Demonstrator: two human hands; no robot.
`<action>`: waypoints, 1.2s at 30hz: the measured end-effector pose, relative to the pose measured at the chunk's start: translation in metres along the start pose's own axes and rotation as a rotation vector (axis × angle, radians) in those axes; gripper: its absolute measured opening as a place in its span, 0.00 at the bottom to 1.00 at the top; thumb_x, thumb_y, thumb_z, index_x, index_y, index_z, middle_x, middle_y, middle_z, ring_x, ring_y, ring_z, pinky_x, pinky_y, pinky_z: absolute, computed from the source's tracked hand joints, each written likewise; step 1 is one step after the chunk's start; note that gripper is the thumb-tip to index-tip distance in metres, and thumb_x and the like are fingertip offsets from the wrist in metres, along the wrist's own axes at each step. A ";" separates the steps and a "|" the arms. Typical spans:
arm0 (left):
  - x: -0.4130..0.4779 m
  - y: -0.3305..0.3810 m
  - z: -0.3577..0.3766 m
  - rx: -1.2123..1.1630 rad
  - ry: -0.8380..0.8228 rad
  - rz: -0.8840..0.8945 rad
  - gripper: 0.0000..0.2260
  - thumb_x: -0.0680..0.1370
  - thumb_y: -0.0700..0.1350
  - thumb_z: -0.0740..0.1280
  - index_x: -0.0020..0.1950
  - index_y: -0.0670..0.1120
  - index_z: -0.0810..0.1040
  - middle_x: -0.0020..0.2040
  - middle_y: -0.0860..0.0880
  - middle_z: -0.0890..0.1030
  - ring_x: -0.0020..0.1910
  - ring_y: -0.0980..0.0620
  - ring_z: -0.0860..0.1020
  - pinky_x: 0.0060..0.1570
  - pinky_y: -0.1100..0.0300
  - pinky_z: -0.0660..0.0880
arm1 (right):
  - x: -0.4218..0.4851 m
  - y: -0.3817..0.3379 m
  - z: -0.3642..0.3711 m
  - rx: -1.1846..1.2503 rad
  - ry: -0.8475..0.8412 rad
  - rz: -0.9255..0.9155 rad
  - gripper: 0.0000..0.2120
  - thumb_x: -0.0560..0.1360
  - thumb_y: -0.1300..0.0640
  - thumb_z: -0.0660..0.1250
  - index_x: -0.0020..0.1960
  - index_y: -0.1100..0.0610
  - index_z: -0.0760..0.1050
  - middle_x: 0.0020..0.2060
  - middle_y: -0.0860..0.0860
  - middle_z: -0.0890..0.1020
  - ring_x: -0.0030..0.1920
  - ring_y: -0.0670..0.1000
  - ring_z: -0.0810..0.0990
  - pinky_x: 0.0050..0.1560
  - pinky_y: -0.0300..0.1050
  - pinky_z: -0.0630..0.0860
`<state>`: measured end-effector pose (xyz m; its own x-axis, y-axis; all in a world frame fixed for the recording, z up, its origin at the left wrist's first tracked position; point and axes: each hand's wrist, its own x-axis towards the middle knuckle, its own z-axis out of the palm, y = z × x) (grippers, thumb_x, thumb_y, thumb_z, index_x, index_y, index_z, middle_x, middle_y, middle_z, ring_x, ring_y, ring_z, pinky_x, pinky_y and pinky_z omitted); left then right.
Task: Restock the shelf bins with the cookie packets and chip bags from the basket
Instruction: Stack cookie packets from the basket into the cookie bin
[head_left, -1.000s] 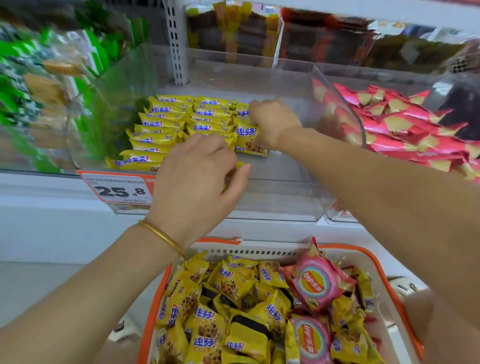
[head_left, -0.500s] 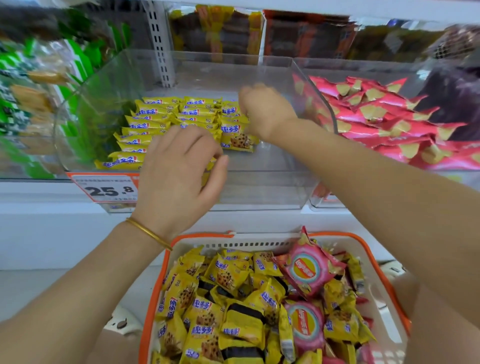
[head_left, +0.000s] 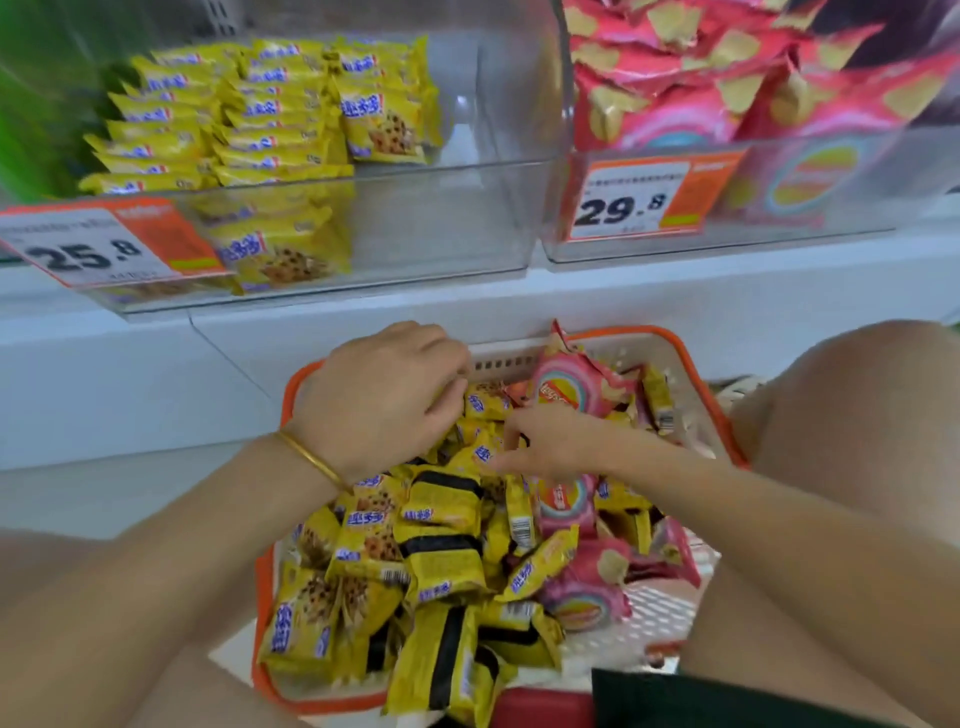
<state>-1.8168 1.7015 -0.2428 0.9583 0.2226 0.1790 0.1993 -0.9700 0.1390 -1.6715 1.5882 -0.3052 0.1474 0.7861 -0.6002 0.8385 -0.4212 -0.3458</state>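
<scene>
The yellow cookie packets (head_left: 415, 525) and pink chip bags (head_left: 566, 387) lie heaped in the orange basket (head_left: 297, 378) at six o'clock. The right hand (head_left: 558, 441) pinches a cookie packet (head_left: 484, 455) near the heap's middle, thumb and forefinger closed on its edge, likely to lift it. The left hand (head_left: 379, 402) curls over packets at the basket's ten o'clock; whether it clamps any, I cannot tell. On the white shelf (head_left: 156, 364) the part-filled cookie bin (head_left: 415, 218) sits at eleven o'clock and the chip bin (head_left: 831, 182) at one.
</scene>
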 end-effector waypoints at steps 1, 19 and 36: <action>0.001 0.002 0.004 -0.001 -0.014 -0.001 0.15 0.75 0.50 0.55 0.44 0.47 0.79 0.40 0.50 0.80 0.40 0.48 0.79 0.30 0.56 0.75 | 0.006 0.004 0.014 0.039 -0.032 0.018 0.19 0.77 0.43 0.62 0.51 0.61 0.71 0.38 0.52 0.79 0.39 0.54 0.79 0.40 0.46 0.74; 0.011 0.007 0.016 -0.532 -0.348 -0.358 0.17 0.76 0.51 0.68 0.64 0.54 0.71 0.56 0.54 0.75 0.52 0.58 0.75 0.45 0.75 0.68 | -0.023 0.021 -0.043 0.869 -0.092 -0.211 0.14 0.78 0.68 0.61 0.61 0.57 0.68 0.53 0.51 0.77 0.51 0.53 0.80 0.53 0.55 0.80; 0.012 0.002 -0.002 -0.579 -0.124 -0.262 0.09 0.74 0.47 0.72 0.48 0.50 0.73 0.41 0.57 0.74 0.40 0.60 0.73 0.39 0.73 0.67 | -0.023 0.005 -0.045 1.359 -0.021 -0.002 0.12 0.79 0.54 0.61 0.57 0.62 0.74 0.43 0.61 0.83 0.38 0.53 0.84 0.43 0.47 0.83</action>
<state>-1.8056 1.7020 -0.2387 0.9162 0.3986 -0.0416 0.3209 -0.6676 0.6718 -1.6474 1.5885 -0.2602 0.1282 0.7856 -0.6054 -0.3380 -0.5392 -0.7713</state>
